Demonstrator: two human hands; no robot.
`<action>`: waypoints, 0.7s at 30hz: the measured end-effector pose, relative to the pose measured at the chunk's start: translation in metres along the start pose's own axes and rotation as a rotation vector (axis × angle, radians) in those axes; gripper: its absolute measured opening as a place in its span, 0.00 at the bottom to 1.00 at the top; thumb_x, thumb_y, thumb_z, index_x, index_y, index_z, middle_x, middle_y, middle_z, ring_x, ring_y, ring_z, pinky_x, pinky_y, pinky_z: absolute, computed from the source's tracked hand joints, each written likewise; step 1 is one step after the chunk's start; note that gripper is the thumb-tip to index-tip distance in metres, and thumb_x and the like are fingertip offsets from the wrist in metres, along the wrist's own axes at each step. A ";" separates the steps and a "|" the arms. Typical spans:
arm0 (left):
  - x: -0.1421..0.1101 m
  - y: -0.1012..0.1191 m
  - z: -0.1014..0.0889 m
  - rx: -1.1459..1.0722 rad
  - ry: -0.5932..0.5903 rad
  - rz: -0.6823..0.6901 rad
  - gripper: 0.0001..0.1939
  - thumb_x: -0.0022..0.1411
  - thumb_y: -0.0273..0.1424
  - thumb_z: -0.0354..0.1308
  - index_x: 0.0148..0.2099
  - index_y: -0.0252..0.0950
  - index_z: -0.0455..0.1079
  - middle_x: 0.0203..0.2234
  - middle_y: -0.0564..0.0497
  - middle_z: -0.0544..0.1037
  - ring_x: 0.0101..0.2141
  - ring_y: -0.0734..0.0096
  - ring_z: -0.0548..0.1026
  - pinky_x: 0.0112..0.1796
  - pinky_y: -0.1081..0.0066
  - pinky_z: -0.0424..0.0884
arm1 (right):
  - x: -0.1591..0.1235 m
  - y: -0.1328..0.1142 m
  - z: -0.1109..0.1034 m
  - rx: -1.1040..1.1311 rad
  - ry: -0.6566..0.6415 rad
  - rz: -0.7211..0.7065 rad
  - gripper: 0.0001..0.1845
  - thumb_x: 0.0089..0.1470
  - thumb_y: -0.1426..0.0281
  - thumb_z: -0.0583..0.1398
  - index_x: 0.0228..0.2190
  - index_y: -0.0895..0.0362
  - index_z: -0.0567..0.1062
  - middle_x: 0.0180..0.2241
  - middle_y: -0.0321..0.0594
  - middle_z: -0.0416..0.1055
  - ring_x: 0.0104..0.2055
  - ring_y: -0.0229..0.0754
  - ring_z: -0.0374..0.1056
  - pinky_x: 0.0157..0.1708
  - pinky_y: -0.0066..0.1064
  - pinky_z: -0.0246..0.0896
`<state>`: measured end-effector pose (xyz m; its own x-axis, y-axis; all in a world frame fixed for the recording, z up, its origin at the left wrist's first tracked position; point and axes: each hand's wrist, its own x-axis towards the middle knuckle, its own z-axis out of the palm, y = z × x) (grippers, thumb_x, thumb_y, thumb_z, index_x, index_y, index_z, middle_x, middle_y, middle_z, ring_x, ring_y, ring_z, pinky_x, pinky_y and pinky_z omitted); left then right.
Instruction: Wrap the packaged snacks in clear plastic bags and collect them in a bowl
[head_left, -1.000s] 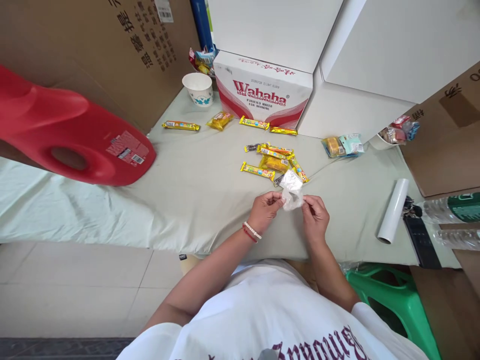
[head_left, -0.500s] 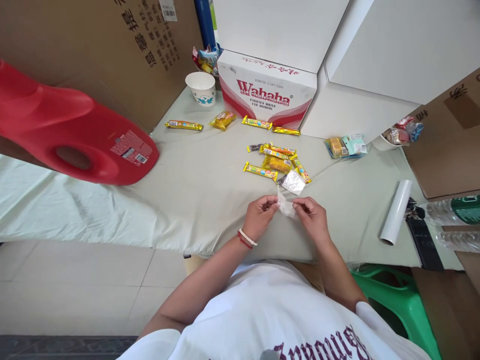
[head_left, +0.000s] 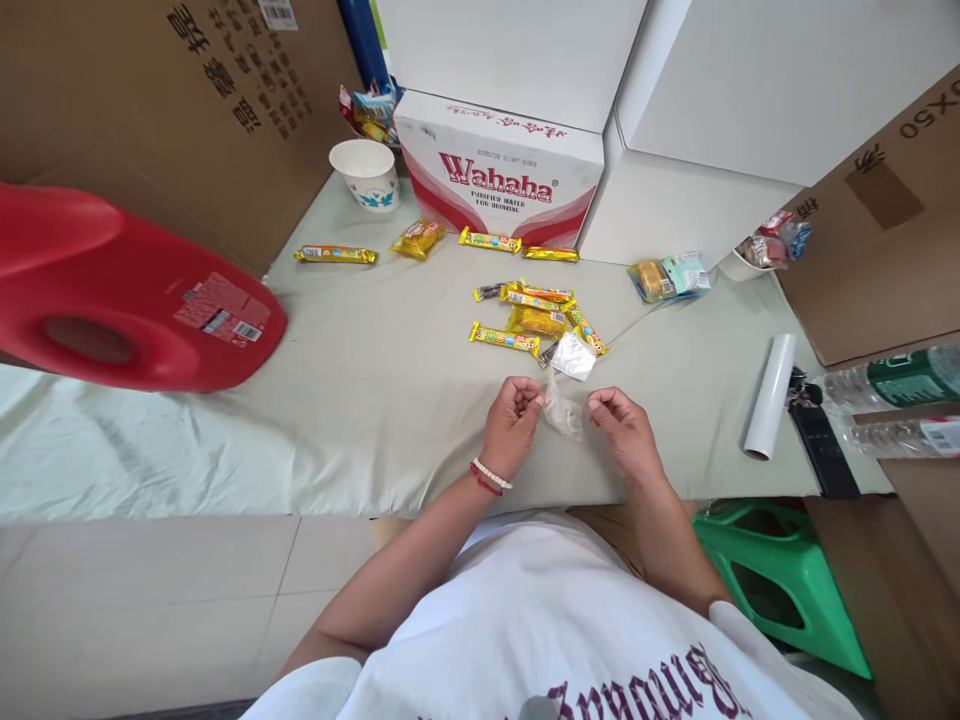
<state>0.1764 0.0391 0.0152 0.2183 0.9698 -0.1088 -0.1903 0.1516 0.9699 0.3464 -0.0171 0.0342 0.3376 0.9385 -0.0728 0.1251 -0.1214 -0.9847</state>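
A small clear plastic bag (head_left: 564, 415) hangs crumpled from the fingertips of my left hand (head_left: 512, 425), pinched at its upper left edge. Just to the right of the bag is my right hand (head_left: 627, 432), its thumb and forefinger closed together. A narrow gap shows between those fingertips and the plastic, and I see nothing in them. Right beyond the bag lies a white, shiny packet (head_left: 574, 356). A pile of yellow-wrapped snack sticks (head_left: 504, 338) and a yellow-wrapped cake (head_left: 537, 321) adjoins it.
A white and red Wahaba-style water carton (head_left: 499, 180) stands at the back, beside a paper cup (head_left: 367, 175). At left is a large red jug (head_left: 142, 300). A white roll (head_left: 771, 398), a black object (head_left: 823, 450) and plastic bottles (head_left: 892, 385) lie right. A green stool (head_left: 787, 590) stands below.
My right fingers have come away from the plastic bag, which they pinched before. The left hand keeps its pinch, and the bag hangs more loosely. The whole view has shifted somewhat.
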 end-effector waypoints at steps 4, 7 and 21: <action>-0.003 -0.001 0.001 -0.041 -0.022 -0.017 0.14 0.59 0.37 0.64 0.43 0.38 0.65 0.32 0.54 0.75 0.32 0.73 0.73 0.37 0.73 0.67 | -0.005 -0.004 0.008 -0.037 -0.125 0.008 0.15 0.54 0.55 0.66 0.36 0.52 0.76 0.34 0.36 0.72 0.35 0.39 0.64 0.36 0.30 0.61; -0.005 -0.001 0.001 -0.044 -0.029 -0.001 0.14 0.60 0.36 0.64 0.44 0.39 0.63 0.32 0.54 0.75 0.33 0.72 0.73 0.38 0.72 0.67 | -0.005 -0.005 0.018 -0.054 -0.202 0.014 0.15 0.52 0.56 0.68 0.35 0.52 0.77 0.37 0.37 0.73 0.39 0.41 0.67 0.40 0.31 0.62; 0.012 0.009 -0.033 -0.167 0.044 -0.056 0.10 0.64 0.37 0.59 0.44 0.39 0.63 0.36 0.53 0.71 0.38 0.70 0.74 0.40 0.68 0.74 | 0.009 -0.023 0.024 0.111 -0.178 0.157 0.19 0.54 0.50 0.66 0.33 0.52 0.72 0.33 0.38 0.71 0.36 0.42 0.67 0.33 0.33 0.68</action>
<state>0.1456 0.0588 0.0155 0.1917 0.9657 -0.1749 -0.3361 0.2320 0.9128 0.3239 0.0021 0.0524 0.1742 0.9541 -0.2434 -0.0223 -0.2433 -0.9697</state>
